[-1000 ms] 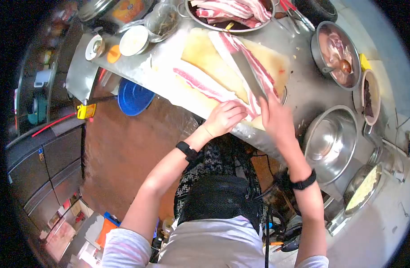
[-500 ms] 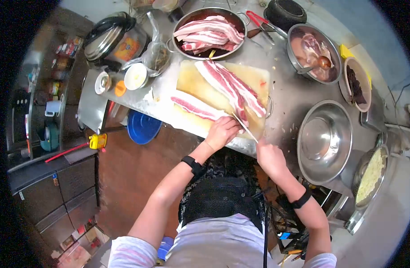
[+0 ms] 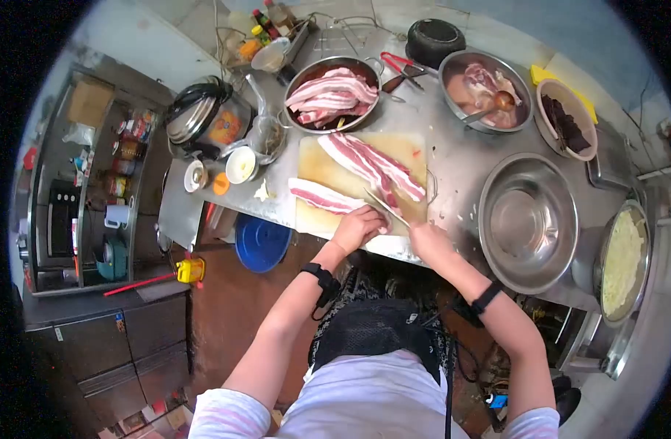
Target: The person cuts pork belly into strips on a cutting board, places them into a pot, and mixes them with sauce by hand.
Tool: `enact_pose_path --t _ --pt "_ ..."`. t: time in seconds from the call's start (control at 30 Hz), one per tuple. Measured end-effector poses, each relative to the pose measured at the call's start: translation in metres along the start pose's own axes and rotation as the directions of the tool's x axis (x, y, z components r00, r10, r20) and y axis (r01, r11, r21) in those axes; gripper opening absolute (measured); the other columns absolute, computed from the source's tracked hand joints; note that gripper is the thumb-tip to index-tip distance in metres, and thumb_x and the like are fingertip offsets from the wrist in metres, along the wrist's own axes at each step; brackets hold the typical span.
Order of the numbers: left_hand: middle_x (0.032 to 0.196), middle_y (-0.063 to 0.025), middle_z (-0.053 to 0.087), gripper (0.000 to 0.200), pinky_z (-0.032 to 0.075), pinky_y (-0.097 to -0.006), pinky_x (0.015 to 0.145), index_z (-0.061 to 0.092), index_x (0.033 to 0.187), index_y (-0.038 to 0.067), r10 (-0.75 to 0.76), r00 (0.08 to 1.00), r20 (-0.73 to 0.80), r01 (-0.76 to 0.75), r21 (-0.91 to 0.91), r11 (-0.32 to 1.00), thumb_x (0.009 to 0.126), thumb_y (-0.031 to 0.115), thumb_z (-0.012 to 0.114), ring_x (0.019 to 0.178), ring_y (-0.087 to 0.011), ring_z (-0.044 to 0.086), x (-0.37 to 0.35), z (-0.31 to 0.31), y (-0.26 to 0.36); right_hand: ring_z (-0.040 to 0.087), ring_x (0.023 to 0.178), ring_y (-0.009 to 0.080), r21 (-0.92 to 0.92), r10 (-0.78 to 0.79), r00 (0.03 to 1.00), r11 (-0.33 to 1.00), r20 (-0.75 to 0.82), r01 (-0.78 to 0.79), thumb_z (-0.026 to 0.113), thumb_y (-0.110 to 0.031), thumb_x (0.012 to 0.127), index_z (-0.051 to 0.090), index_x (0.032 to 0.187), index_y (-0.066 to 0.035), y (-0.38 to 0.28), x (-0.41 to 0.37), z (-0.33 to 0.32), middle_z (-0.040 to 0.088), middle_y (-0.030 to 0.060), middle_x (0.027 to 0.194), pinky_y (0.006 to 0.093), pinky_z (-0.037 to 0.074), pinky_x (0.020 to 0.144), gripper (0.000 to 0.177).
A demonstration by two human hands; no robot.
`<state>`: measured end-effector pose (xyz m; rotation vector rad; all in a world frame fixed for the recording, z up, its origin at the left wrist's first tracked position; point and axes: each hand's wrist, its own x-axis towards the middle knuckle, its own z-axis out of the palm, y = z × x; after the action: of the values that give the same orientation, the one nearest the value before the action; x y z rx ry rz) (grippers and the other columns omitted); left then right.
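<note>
Along the near edge of the cutting board (image 3: 313, 162), your two hands are apart, with the knife (image 3: 387, 207) angled between them. Your left hand (image 3: 360, 228) is clamped on the near end of the single meat strip (image 3: 321, 196), its fingers curled; your right hand (image 3: 432, 245) is clamped on the knife's handle, at the board's near right corner. The blade points away from you to the left, just beside your left fingers, so room is tight there. Both your wrists are close to the front edge of the worktop (image 3: 452, 157). Right of your right hand, a gap of worktop runs to the wide metal basin (image 3: 529, 212).

You have one knife and one board. Three strips seem to lie on it: the single one reaching left from your left hand, and the side-by-side strips (image 3: 372, 164), apparently two, beyond both hands. Past them stands one two-handled pot (image 3: 365, 69) heaped with more strips, too overlapped to count. Left and beyond your left hand are two small bowls (image 3: 241, 165) and one orange disc (image 3: 220, 184).
</note>
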<state>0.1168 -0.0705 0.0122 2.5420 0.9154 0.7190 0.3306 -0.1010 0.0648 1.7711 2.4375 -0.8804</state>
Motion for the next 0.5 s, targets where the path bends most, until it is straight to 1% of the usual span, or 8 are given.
enact_pose_path --t 0.03,0.2,0.3,0.33,0.37,0.43,0.47,0.5 --pt "0.089 -0.0031 0.063 0.020 0.049 -0.0331 0.075 0.064 0.082 0.009 -0.038 0.999 -0.023 0.037 -0.051 0.998 0.062 0.004 0.064 0.087 -0.0231 0.058 0.001 -0.001 0.001 0.065 0.076 0.0379 -0.044 0.012 0.998 0.999 0.056 -0.010 0.045 -0.003 0.080 0.052 0.101 0.007 0.009 -0.012 0.000 0.064 0.0237 0.080 0.0458 0.052 0.065 0.025" --pt "0.092 -0.0051 0.064 0.019 0.049 -0.0327 0.076 0.065 0.082 0.007 -0.151 0.988 0.007 0.149 -0.230 0.962 0.064 -0.001 0.064 0.091 -0.0236 0.059 -0.004 -0.011 0.008 0.065 0.076 0.0379 -0.021 0.058 0.998 0.998 -0.002 -0.058 0.046 -0.006 0.081 0.056 0.097 0.002 0.032 -0.046 0.002 0.064 0.0233 0.079 0.0473 0.051 0.066 0.021" --pt "0.108 -0.0100 0.060 0.048 0.047 -0.0358 0.086 0.061 0.107 0.009 -0.037 0.990 0.138 0.063 -0.192 0.979 0.060 -0.001 0.066 0.096 -0.0272 0.058 -0.009 -0.033 0.009 0.062 0.070 0.0397 0.059 0.040 0.991 0.998 -0.124 -0.033 0.047 -0.013 0.085 0.056 0.092 0.001 0.035 -0.048 -0.002 0.062 0.0228 0.073 0.0487 0.050 0.065 0.018" --pt "0.122 -0.0106 0.052 0.065 0.041 -0.0399 0.094 0.053 0.120 0.011 -0.026 0.982 0.185 0.056 -0.159 0.986 0.057 0.002 0.068 0.108 -0.0294 0.051 -0.013 -0.043 0.005 0.061 0.066 0.0410 0.111 0.008 0.983 0.994 -0.186 0.013 0.048 -0.016 0.087 0.055 0.090 0.001 0.037 -0.049 -0.007 0.061 0.0228 0.069 0.0494 0.049 0.063 0.019" --pt "0.122 -0.0106 0.052 0.065 0.041 -0.0399 0.094 0.053 0.120 0.011 -0.016 0.983 0.185 0.045 -0.157 0.987 0.057 0.002 0.068 0.108 -0.0294 0.051 -0.018 -0.052 0.000 0.061 0.066 0.0410 0.110 0.012 0.981 0.994 -0.195 0.010 0.048 -0.016 0.087 0.055 0.090 0.001 0.038 -0.054 -0.010 0.061 0.0228 0.069 0.0494 0.049 0.063 0.019" --pt "0.129 -0.0087 0.046 0.072 0.034 -0.0438 0.100 0.050 0.124 0.012 -0.207 0.969 0.139 0.191 0.120 0.974 0.055 0.004 0.069 0.118 -0.0309 0.042 -0.024 -0.073 -0.013 0.057 0.064 0.0428 0.231 0.190 0.936 0.965 -0.295 -0.124 0.049 -0.022 0.089 0.054 0.090 0.001 0.037 -0.065 -0.014 0.057 0.0243 0.065 0.0509 0.046 0.061 0.024" --pt "0.127 -0.0079 0.047 0.072 0.031 -0.0462 0.100 0.049 0.123 0.010 -0.250 0.958 0.140 0.226 0.168 0.960 0.054 0.008 0.070 0.120 -0.0323 0.038 -0.028 -0.076 -0.026 0.056 0.064 0.0439 0.263 0.218 0.894 0.957 -0.391 -0.119 0.050 -0.022 0.089 0.053 0.088 0.001 0.041 -0.067 -0.012 0.056 0.0260 0.065 0.0523 0.043 0.059 0.023" --pt "0.127 -0.0079 0.047 0.072 0.031 -0.0462 0.100 0.049 0.123 0.010 -0.240 0.960 0.144 0.216 0.162 0.963 0.054 0.008 0.070 0.120 -0.0323 0.038 -0.028 -0.077 -0.037 0.056 0.064 0.0439 0.264 0.228 0.890 0.956 -0.394 -0.128 0.050 -0.022 0.089 0.053 0.088 0.001 0.038 -0.067 -0.015 0.056 0.0260 0.065 0.0523 0.043 0.059 0.023"
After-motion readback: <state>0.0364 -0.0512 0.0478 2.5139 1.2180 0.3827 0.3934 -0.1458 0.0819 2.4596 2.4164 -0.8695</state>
